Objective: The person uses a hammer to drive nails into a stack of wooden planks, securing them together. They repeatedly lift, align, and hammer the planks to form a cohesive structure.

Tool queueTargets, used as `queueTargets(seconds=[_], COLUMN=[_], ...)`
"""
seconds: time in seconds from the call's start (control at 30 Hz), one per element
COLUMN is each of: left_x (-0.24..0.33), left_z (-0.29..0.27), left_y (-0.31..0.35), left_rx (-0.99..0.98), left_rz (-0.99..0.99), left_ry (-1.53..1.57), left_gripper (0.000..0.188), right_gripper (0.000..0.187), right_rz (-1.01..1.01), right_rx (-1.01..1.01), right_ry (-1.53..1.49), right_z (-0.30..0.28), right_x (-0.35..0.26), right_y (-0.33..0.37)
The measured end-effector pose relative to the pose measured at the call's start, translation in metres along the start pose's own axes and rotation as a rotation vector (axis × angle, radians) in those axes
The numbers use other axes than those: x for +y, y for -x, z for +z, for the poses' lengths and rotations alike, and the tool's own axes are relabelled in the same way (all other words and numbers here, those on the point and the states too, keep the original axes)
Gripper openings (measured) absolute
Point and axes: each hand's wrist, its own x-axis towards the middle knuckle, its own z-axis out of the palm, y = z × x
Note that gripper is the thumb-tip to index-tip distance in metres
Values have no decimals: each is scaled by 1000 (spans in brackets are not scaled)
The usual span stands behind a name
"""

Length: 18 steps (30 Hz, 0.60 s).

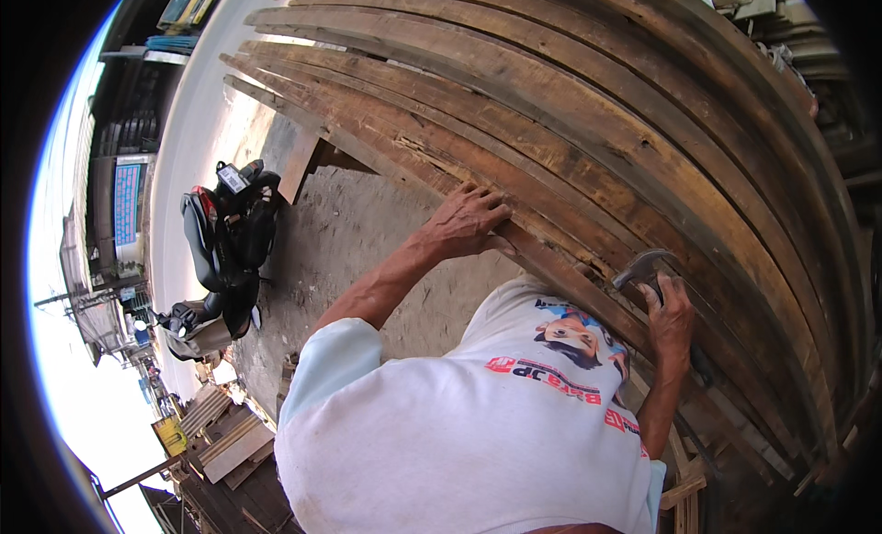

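Observation:
Long brown wooden planks (551,121) lie side by side, reaching from the upper left to the lower right. My left hand (467,222) is closed over the edge of the nearest wooden plank (542,258), its fingers on top and its thumb at the near side. The wood beside that hand is rough and splintered. My right hand (671,314) is closed around a hammer (643,269), whose curved metal head shows above the planks. Most of the hammer's handle is hidden by the hand.
A black motorcycle (230,240) is parked at the left on bare ground (340,249), near a pale road (179,112). Piled timber (230,451) lies at the lower left. More wood pieces (684,488) are at the lower right, beside my body.

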Motion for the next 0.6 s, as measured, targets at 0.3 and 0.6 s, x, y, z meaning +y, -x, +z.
queueTargets(seconds=[0.3,0.6], left_x=[-1,-5], left_z=[9,20], left_y=[-11,-23], left_rx=[76,-5], left_rz=[-121,6], left_ry=[113,37], left_gripper=[65,61], right_gripper=[44,49], right_rz=[82,245], right_rx=[33,-11], right_ry=[157,5], right_z=[25,9], right_x=[44,33], right_y=[-3,25])
